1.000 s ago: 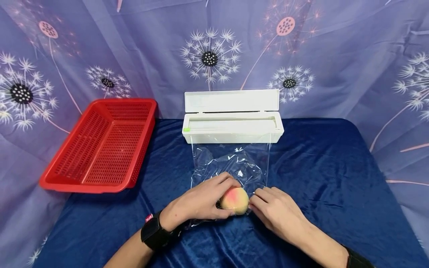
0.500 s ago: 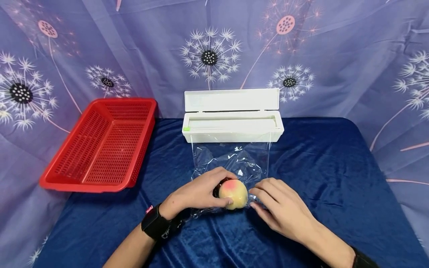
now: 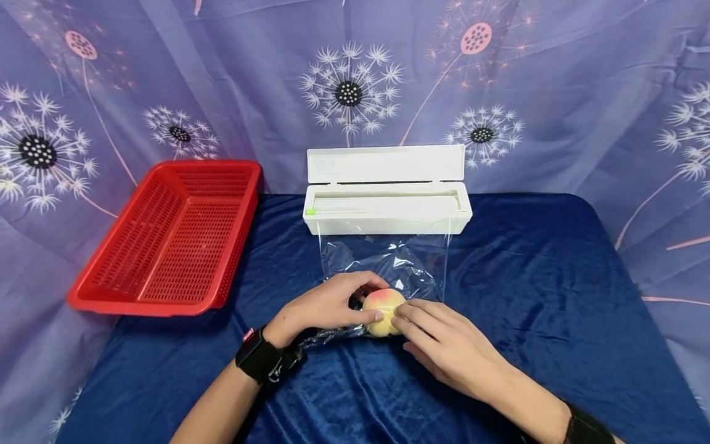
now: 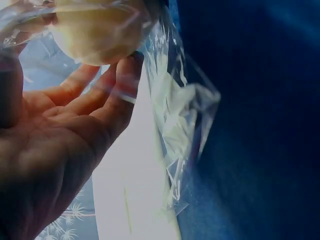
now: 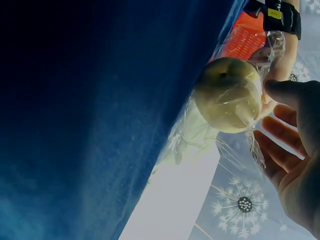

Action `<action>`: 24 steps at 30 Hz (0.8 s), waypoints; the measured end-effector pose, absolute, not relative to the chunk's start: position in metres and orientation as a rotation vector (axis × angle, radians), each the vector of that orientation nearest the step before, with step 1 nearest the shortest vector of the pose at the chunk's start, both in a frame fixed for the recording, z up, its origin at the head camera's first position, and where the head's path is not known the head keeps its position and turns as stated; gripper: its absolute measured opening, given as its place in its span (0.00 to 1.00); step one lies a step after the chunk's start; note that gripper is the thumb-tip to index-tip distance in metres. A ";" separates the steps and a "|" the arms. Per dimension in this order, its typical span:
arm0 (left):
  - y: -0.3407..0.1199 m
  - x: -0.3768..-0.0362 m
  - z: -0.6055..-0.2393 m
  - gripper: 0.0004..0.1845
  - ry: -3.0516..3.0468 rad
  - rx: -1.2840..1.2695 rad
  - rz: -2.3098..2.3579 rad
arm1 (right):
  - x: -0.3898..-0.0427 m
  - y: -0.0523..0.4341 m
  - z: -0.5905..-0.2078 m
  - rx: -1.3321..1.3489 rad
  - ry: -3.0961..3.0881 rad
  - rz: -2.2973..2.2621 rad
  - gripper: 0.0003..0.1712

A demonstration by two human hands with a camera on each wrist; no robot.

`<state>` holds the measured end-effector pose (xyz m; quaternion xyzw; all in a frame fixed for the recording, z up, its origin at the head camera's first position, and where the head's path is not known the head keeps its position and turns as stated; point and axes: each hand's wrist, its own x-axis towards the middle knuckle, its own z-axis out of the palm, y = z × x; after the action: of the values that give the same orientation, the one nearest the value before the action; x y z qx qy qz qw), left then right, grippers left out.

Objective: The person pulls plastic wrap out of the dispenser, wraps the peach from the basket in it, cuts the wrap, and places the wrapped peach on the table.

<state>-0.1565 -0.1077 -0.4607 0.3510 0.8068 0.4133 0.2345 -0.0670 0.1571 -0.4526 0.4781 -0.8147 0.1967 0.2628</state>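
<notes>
A round yellow peach with a pink blush (image 3: 383, 311) sits near the front of the blue velvet-covered bench (image 3: 554, 296), on a sheet of clear plastic cling film (image 3: 388, 262) that runs back to the open white plastic film dispenser box (image 3: 386, 206).

The left hand (image 3: 322, 306) curls round the fruit's left side, thumb on its front face, so its grip has the peach with film over it. The right hand (image 3: 444, 345) lies with nearly straight fingers touching the fruit's right side, pressing rather than clasping. The step in hand looks like wrapping: the film's near edge is being folded over the fruit. The next move probably calls for keeping the peach steady while the loose film is drawn tight, and the sheet has not yet been cut from the box.

The head view alone shows the dispenser and the red plastic mesh basket (image 3: 172, 237) well to the left. The left wrist view shows crumpled film hanging below the fingers (image 4: 107, 95). The right wrist view shows the peach's stem dimple and film stretched across its skin, hidden from above.
</notes>
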 end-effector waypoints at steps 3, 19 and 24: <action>-0.107 -0.161 -0.462 0.25 2.197 0.977 1.143 | -0.070 0.156 -0.455 1.301 -2.200 0.516 0.22; -0.112 -0.174 -0.468 0.21 2.097 0.888 1.188 | -0.085 0.159 -0.462 1.334 -2.316 0.498 0.22; -0.113 -0.177 -0.470 0.21 2.099 0.889 1.184 | -0.089 0.162 -0.463 1.338 -2.398 0.505 0.22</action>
<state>-0.1775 -0.1131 -0.4702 0.3321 0.7838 0.4422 0.2825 -0.0886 0.1618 -0.4629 0.4718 -0.8459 0.1782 0.1737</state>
